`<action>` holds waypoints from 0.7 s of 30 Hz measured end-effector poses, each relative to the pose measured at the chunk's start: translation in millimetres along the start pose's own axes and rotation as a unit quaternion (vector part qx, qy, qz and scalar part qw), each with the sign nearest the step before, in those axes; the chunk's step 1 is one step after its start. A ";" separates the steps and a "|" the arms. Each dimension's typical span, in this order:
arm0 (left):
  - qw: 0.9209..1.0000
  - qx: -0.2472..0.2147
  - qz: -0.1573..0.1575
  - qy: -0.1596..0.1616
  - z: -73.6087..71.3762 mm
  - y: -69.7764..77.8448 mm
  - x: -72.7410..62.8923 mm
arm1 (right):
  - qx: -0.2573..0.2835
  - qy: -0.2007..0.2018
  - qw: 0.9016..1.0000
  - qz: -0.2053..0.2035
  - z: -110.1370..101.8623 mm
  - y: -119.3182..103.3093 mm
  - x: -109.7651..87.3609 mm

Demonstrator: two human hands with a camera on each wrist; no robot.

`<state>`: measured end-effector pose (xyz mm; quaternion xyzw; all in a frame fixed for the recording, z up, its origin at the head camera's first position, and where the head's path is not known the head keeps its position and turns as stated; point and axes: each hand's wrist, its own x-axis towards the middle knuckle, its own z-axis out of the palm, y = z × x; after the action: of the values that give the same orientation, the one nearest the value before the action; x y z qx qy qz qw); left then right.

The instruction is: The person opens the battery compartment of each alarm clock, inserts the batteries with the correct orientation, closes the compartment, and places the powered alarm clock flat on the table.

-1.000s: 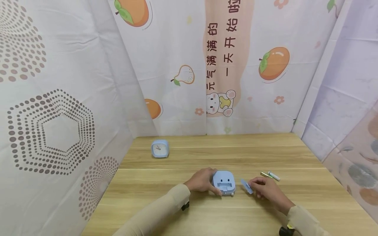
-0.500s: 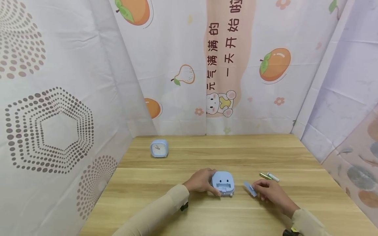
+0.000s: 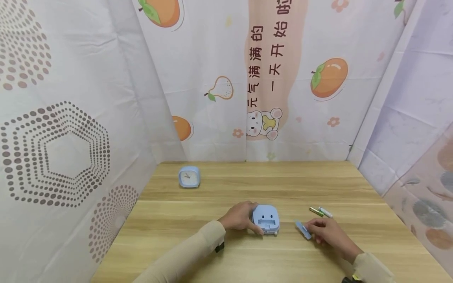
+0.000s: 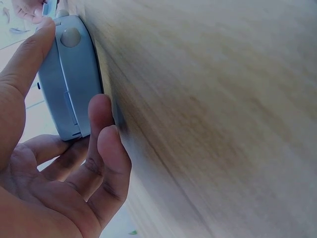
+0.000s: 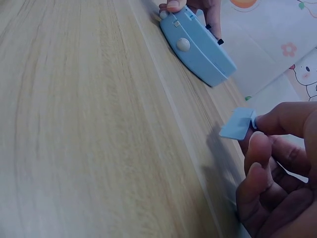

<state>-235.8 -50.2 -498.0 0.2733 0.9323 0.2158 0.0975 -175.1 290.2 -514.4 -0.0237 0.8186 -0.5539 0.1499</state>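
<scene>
A light blue alarm clock (image 3: 265, 214) lies back side up on the table, its battery compartment uncovered and showing no battery. My left hand (image 3: 242, 217) grips it from the left, the thumb along the near side; in the left wrist view the clock's edge (image 4: 74, 74) sits between thumb and fingers. To its right, my right hand (image 3: 326, 232) pinches a small blue battery cover (image 3: 303, 230) between thumb and fingers. In the right wrist view that cover (image 5: 238, 123) is held just above the table, apart from the clock. Two batteries, one green-gold (image 3: 316, 211) and one whitish (image 3: 325, 212), lie beyond the right hand.
Another light blue clock (image 3: 189, 177) stands at the back left, dial toward me. The wooden table (image 3: 226, 188) is bordered by printed curtains (image 3: 212, 129) at the back and both sides.
My right hand has drawn the battery cover right and slightly toward me, away from the clock. The left hand keeps its grip on the clock, which stays nearly in place.
</scene>
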 end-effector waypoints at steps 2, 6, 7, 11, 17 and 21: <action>1.000 0.001 -0.003 0.000 -1.2 0.8 0.4 | 0.002 0.000 1.000 0.003 -2.1 0.8 1.1; 1.000 0.004 -0.005 -0.001 -2.6 1.7 1.6 | -0.004 0.000 1.000 0.002 -6.0 2.6 3.1; 1.000 0.005 -0.004 -0.002 -2.9 1.8 2.0 | -0.008 -0.001 1.000 0.002 -6.8 3.1 3.1; 1.000 0.007 -0.001 -0.004 -3.8 2.4 2.5 | -0.020 -0.008 1.000 0.001 -9.5 5.0 1.9; 1.000 0.000 0.000 -0.006 -3.6 2.7 0.9 | -0.037 -0.032 0.999 0.000 -12.0 4.9 -1.5; 1.000 -0.005 -0.003 -0.006 -2.6 3.0 -0.4 | -0.040 -0.056 0.998 -0.005 -12.7 4.4 -3.0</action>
<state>-234.9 -49.1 -494.3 0.2711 0.9314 0.2188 0.1054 -175.1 304.0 -513.5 -0.0650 0.8301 -0.5197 0.1914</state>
